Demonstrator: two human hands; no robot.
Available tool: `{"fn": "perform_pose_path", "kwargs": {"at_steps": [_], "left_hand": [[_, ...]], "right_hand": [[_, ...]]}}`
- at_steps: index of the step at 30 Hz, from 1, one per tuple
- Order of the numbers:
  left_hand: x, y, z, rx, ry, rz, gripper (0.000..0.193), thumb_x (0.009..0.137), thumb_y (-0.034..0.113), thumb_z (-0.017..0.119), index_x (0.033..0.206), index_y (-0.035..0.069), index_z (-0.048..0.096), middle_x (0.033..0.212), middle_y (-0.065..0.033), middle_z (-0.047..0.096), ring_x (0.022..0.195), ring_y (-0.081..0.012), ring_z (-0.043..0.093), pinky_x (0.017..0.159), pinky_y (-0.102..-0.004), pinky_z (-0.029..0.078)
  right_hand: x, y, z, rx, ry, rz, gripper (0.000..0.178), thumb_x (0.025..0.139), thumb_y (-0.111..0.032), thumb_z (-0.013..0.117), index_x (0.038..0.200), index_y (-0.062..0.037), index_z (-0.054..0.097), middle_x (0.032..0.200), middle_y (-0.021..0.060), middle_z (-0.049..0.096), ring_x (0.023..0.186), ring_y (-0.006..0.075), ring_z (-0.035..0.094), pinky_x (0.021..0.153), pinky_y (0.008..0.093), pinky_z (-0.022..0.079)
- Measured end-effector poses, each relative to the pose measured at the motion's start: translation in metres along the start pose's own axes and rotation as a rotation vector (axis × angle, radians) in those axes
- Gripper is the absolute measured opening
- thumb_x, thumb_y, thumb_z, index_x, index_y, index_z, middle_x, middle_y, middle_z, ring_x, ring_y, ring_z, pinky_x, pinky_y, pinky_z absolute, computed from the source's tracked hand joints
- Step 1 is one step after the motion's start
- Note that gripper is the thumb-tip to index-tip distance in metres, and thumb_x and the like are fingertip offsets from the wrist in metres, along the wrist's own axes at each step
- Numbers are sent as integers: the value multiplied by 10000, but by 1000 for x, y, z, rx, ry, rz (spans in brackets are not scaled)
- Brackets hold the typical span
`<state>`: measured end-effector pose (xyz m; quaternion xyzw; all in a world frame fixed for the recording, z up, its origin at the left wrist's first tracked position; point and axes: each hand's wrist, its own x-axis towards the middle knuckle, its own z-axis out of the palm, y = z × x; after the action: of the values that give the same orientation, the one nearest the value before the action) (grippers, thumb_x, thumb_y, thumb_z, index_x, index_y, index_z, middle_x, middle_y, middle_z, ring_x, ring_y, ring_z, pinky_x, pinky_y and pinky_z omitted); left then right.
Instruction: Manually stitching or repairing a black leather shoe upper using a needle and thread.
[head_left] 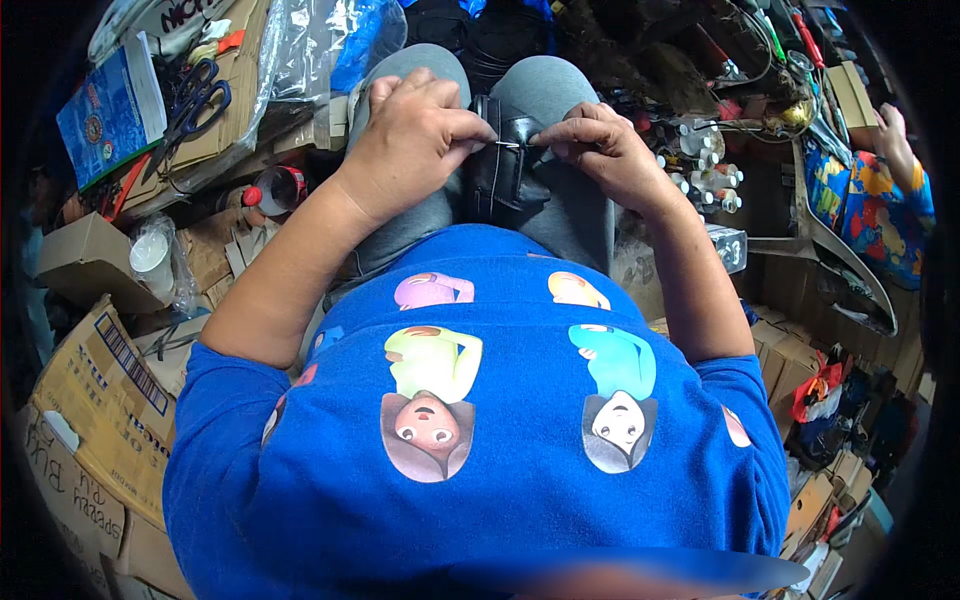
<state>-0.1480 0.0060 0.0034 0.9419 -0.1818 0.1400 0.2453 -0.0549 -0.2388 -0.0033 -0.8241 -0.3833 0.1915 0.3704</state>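
Black leather-like piece (512,172): one, lying between the grey-clad thighs, folded, with a seam along its left part.
Thin metal sliver (508,146): one, lying across the upper part of the black piece, between both sets of fingertips.
Left hand (418,135): thumb and forefinger drawn close at the left end of the sliver, other fingers curled; cannot tell whether pinching sliver or black piece.
Right hand (603,152): thumb and forefinger drawn close just beside the right edge of the black piece, other fingers bent; cannot tell what, if anything, is pinched.
Clear plastic bag (184,270): on the left, around a white cup (150,256); cannot tell whether one or a nested stack.
Cardboard box (90,255): beside the bag, contents hidden.
Red-capped bottle (282,188): one, on its side, dark within.
Small clear bottles (708,180): several, white-capped, clustered right of the knees, too overlapped for counting.
Scissors (200,105): one pair, dark blue handles, near one blue booklet (108,112).
Co-worker's hand (895,142): one, far right, near a tan box (850,95).
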Motion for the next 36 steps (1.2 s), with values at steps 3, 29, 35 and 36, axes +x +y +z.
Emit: {"fn": "perform_pose_path", "kwargs": {"at_steps": [3,29,35,36], "left_hand": [[1,0,2,-64,-52,55,215,731,120,708,915,227,740,753,15,501,845,-182,503,798,-342,318],[7,-2,32,-292,70,-47,139,705,135,747,823,113,676,773,-12,627,788,-188,573,810,-333,363],[-2,-11,8,-538,-54,-193,121,727,104,726,778,48,633,823,-50,617,747,-206,557,686,-315,408],[-4,-9,4,-637,-185,-419,116,737,96,717,765,34,622,836,-56,613,742,-206,551,660,-307,412]], "right_hand": [[0,0,0,5,7,-32,288,747,-54,662,984,-196,743,772,13,599,809,171,564,778,309,442],[5,-4,23,217,167,122,148,717,-134,789,801,-51,700,773,33,644,763,136,560,709,289,443],[-2,-1,1,295,163,105,130,717,-126,776,752,-51,677,740,30,596,797,147,553,737,278,425],[-5,-3,-1,348,125,258,121,731,-130,765,767,-56,677,731,40,589,808,144,547,731,276,418]]}}
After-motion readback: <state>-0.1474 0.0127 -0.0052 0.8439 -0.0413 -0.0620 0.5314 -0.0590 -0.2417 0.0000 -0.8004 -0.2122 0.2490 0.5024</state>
